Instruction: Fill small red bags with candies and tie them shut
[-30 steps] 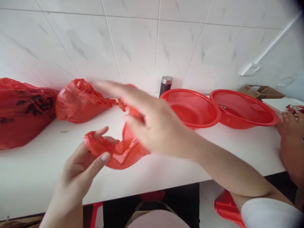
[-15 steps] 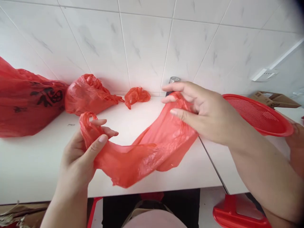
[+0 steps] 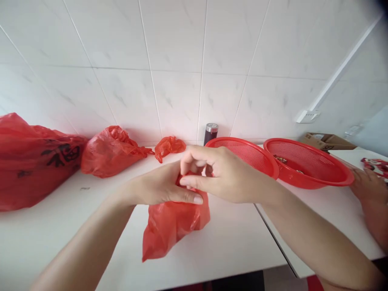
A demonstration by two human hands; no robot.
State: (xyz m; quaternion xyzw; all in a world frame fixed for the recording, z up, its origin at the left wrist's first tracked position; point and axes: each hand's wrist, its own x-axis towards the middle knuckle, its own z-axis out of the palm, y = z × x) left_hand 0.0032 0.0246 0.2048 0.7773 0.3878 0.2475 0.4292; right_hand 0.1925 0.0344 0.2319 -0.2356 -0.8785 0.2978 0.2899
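Note:
A thin red plastic bag (image 3: 172, 224) hangs down onto the white table (image 3: 60, 242), gathered at its top between both my hands. My left hand (image 3: 163, 188) pinches the bag's top from the left, thumb stretched along it. My right hand (image 3: 218, 178) meets it from the right, fingers curled over the same gathered top. The two hands touch above the middle of the table.
Against the tiled wall lie a large printed red bag (image 3: 30, 161), a knotted full red bag (image 3: 110, 151) and a small crumpled red bag (image 3: 169, 145). A dark flask (image 3: 210, 133) stands behind two red colanders (image 3: 251, 155) (image 3: 309, 163). Another person's hand (image 3: 368, 198) rests at right, near a cardboard box (image 3: 325, 140).
The bag was stretched wide between my hands half a second ago. Now my hands have come together and the bag hangs folded below them. The view has tilted up.

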